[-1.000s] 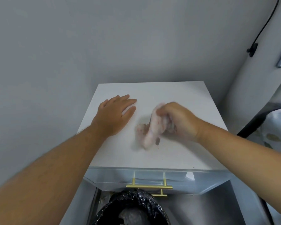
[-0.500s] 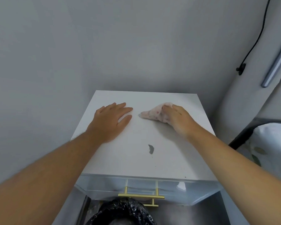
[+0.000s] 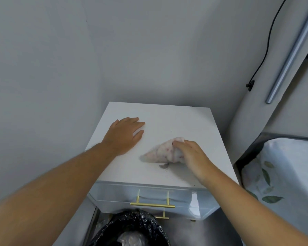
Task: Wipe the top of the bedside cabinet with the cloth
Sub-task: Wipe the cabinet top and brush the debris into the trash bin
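Pressing down on the cloth (image 3: 161, 153) is the right hand (image 3: 192, 157), fingers draped over the bunched-up end nearest them and pinning it to the white top of the bedside cabinet (image 3: 167, 118). The cloth's pale with little reddish specks, and it tapers to a point out toward the left hand. Just below the cloth, right by the right hand's thumb side, a small dark grey smudge (image 3: 164, 166) sits on the cabinet top, partly tucked under the cloth's edge. A few tiny dark specks are scattered near it too.

Over on the other side, the left hand (image 3: 124, 134) lies flat, palm down, fingers together and spread forward, holding nothing, just resting on the top near the cabinet's left edge. It's apart from the cloth, bare white surface between them.

Below both hands, toward the person, the cabinet's glossy front shows a drawer with a gold bar handle (image 3: 152, 205), and a second gold handle peeks out lower down. Under that is a bin lined with a black bag (image 3: 132, 226) with something pale inside.

Past the right hand there's a bed with a leaf-print cover (image 3: 281, 174). Up on the wall beyond it, a black cable (image 3: 267, 47) runs down to a small clip, next to a long silver bar (image 3: 292, 54).
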